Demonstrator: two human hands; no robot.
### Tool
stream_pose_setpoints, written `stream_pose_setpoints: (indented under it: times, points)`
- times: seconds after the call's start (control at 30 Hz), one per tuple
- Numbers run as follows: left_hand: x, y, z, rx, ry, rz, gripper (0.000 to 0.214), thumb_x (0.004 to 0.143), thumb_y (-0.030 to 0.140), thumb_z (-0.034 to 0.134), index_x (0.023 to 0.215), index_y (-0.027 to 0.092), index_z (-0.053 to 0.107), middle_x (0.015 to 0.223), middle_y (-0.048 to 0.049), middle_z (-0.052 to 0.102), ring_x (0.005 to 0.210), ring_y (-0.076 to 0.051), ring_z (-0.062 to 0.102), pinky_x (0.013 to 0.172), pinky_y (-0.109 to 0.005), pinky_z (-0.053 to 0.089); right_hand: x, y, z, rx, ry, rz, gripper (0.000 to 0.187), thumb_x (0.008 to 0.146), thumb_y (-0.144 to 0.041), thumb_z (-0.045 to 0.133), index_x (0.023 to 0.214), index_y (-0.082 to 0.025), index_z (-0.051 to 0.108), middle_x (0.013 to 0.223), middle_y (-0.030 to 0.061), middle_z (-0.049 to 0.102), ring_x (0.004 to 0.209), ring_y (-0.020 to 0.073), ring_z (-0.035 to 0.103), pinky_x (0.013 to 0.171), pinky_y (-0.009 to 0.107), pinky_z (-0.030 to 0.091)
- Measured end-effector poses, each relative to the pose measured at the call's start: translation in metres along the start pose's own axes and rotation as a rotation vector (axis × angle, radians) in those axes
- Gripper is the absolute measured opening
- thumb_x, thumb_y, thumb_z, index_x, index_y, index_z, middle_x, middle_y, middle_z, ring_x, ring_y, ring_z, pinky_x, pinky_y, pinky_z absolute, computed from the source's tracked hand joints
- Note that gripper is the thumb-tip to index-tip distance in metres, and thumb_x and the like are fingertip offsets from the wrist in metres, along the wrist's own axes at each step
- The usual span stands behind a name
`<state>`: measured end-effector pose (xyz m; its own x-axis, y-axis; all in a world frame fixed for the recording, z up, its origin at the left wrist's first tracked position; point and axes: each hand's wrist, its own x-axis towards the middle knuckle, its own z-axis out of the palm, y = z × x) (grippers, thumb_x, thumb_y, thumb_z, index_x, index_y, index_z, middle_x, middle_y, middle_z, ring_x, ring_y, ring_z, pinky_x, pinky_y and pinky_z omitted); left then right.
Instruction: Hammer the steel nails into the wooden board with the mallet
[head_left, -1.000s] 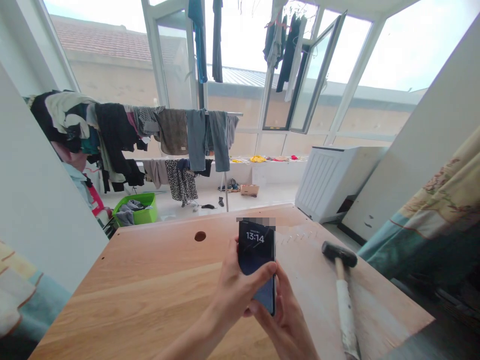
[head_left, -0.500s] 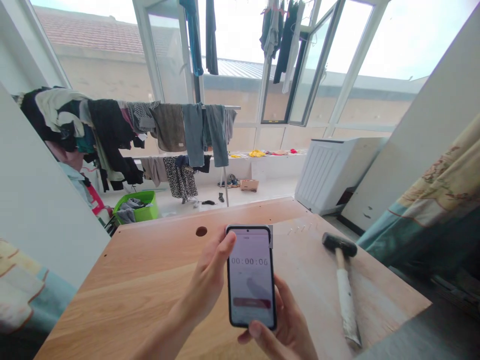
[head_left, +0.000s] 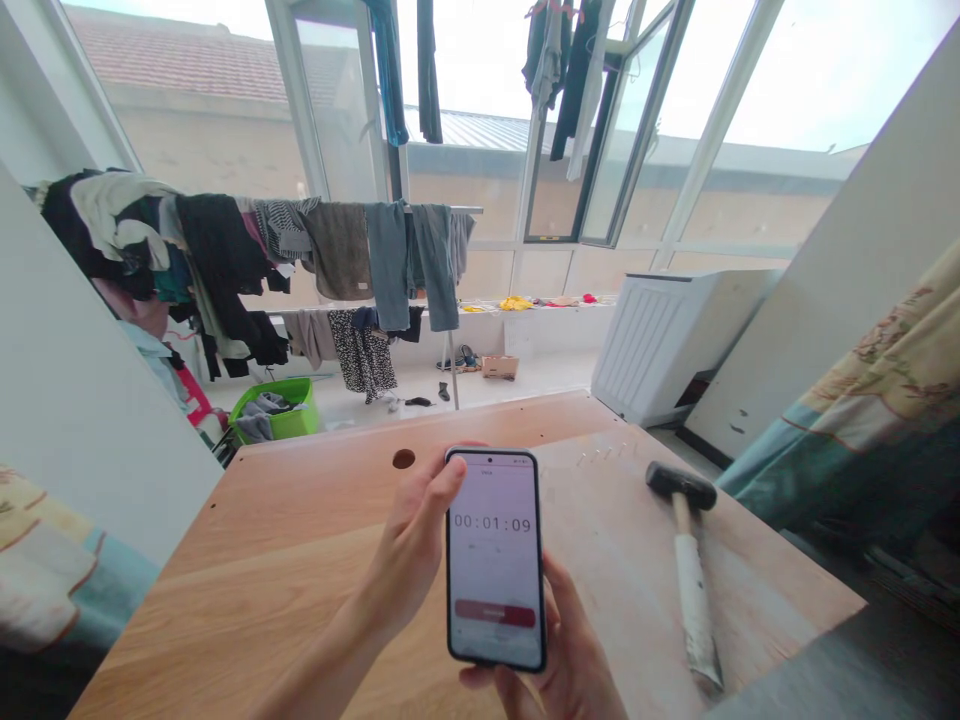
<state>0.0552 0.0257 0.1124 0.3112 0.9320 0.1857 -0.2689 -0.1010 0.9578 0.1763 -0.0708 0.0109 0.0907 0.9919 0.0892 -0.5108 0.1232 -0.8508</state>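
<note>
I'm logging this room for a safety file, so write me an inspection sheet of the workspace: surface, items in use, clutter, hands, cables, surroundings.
Surface: wood-grained board with a round hole near its far edge; paler, scuffed-looking area on the right.
Items in use: phone, screen lit, reading 00:01:09.
Clutter: black-headed hammer lying on the board's right; small upright pieces, apparently nails, beyond it.
Hands: left hand grips the phone's left side; right hand supports its lower right.
Cables: nothing seen.
Surroundings: laundry on a rack, green basket holding clothes, white ribbed unit, curtain at right, open window.
</note>
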Motion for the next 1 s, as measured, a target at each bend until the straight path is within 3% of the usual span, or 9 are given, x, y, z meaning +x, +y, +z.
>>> stream_pose_setpoints:
  times: [0.1,0.23,0.37,0.53,0.67,0.87,1.0]
  points:
    - [0.002,0.003,-0.001,0.033,-0.063,-0.015,0.042,0.097,0.046,0.053,0.131,0.020,0.057,0.115,-0.0059,0.069,0.102,-0.024,0.065,0.075,-0.027,0.051,0.000,0.000,0.003,-0.001,0.011,-0.059,0.079,0.081,-0.045,0.078,0.145,-0.038,0.033,0.121,0.0102,0.066,0.085,0.0262,0.075,0.066,0.038,0.065]
    - [0.003,0.002,-0.002,0.163,-0.170,0.011,0.043,0.095,0.041,0.057,0.133,0.023,0.051,0.121,-0.0073,0.067,0.109,-0.025,0.063,0.088,-0.034,0.052,0.005,-0.001,0.004,-0.004,0.019,-0.115,0.078,0.082,-0.050,0.076,0.145,-0.037,0.033,0.129,0.0111,0.063,0.099,0.0300,0.073,0.073,0.041,0.065]
    - [-0.001,-0.007,0.001,0.321,-0.262,-0.040,0.069,0.087,0.031,0.069,0.147,0.030,0.035,0.131,-0.0090,0.060,0.102,-0.024,0.066,0.081,-0.034,0.057,0.013,-0.004,0.003,-0.002,-0.012,-0.131,0.086,0.081,-0.055,0.073,0.150,-0.034,0.026,0.141,0.0149,0.057,0.119,0.0344,0.065,0.086,0.045,0.062]
    - [-0.006,-0.020,0.011,0.516,-0.145,0.038,0.086,0.077,0.028,0.076,0.150,0.029,0.032,0.132,-0.0093,0.058,0.116,-0.028,0.058,0.085,-0.035,0.056,0.018,-0.006,0.002,0.012,-0.047,-0.137,0.094,0.082,-0.054,0.073,0.154,-0.032,0.018,0.144,0.0165,0.055,0.133,0.0348,0.054,0.106,0.050,0.049]
    - [-0.007,-0.022,0.017,0.568,-0.067,0.028,0.092,0.074,0.034,0.080,0.150,0.027,0.030,0.123,-0.0095,0.062,0.109,-0.029,0.059,0.086,-0.038,0.053,0.016,-0.001,0.002,-0.015,-0.045,-0.151,0.096,0.081,-0.057,0.071,0.156,-0.033,0.016,0.145,0.0147,0.055,0.136,0.0334,0.051,0.112,0.052,0.042]
    - [-0.006,-0.015,0.024,0.582,-0.026,-0.007,0.078,0.074,0.031,0.078,0.142,0.027,0.040,0.115,-0.0066,0.064,0.106,-0.029,0.059,0.092,-0.042,0.049,0.014,0.012,0.002,-0.055,-0.005,-0.139,0.090,0.082,-0.059,0.069,0.156,-0.035,0.022,0.155,0.0116,0.045,0.141,0.0329,0.045,0.113,0.052,0.040]
    - [-0.001,-0.024,0.024,0.559,0.049,0.005,0.069,0.073,0.029,0.077,0.135,0.025,0.047,0.111,-0.0062,0.064,0.103,-0.027,0.060,0.089,-0.040,0.049,0.018,0.016,0.001,-0.026,-0.047,-0.123,0.090,0.082,-0.056,0.071,0.156,-0.034,0.024,0.157,0.0112,0.042,0.144,0.0322,0.041,0.114,0.051,0.038]
